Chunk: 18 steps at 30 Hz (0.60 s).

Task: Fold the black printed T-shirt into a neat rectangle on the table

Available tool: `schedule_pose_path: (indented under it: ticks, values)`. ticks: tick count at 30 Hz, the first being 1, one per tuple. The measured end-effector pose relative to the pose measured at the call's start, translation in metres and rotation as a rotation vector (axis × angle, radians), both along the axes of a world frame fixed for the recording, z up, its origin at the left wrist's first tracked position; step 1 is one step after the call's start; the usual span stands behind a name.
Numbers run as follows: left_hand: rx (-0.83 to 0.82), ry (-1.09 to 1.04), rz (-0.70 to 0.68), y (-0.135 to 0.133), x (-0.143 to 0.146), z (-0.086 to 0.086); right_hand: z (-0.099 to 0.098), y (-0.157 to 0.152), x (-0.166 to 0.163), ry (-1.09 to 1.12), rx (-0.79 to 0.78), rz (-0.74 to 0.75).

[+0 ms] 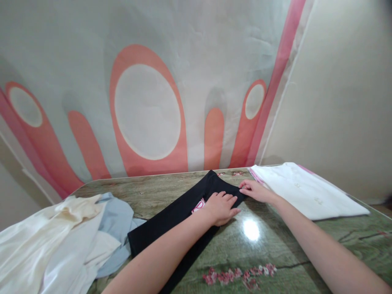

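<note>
Lying left of the black garment [171, 214], a loose heap of cream, white and pale blue cloth [61, 241] comes close to its near left end; the black garment itself stretches aslant over the middle of the patterned table [137, 188], its two long parts spread apart; a pink-and-white patch [199, 205] shows at its middle, beside the left forearm; on its upper part the left hand [222, 208] rests palm down, fingers extended and slightly parted, grasping nothing; at its right corner the right hand [254, 190] has bent fingers and thumb nearly together, though I cannot tell whether they pinch the fabric; right of it lies a flat white stack [306, 192], pink at the edges.
</note>
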<state>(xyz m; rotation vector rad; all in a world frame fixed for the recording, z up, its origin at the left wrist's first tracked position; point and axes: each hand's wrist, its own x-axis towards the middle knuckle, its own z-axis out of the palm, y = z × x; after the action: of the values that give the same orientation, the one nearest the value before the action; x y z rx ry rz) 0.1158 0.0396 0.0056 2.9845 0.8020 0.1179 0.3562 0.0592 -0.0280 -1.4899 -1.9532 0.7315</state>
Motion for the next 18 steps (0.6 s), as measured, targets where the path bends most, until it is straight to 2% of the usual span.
schedule_pose_path:
  ticks: [6,13,18]
  values:
    - [0.040,-0.057,0.049,-0.011,0.001,-0.012,-0.005,0.001,0.002,-0.089,0.077,-0.087]
    - [0.031,-0.009,0.098,-0.014,-0.003,-0.014,-0.005,-0.001,0.005,-0.197,0.115,-0.121]
    - [0.020,-0.045,0.107,-0.015,-0.002,-0.016,-0.002,-0.003,0.007,-0.165,0.099,-0.110]
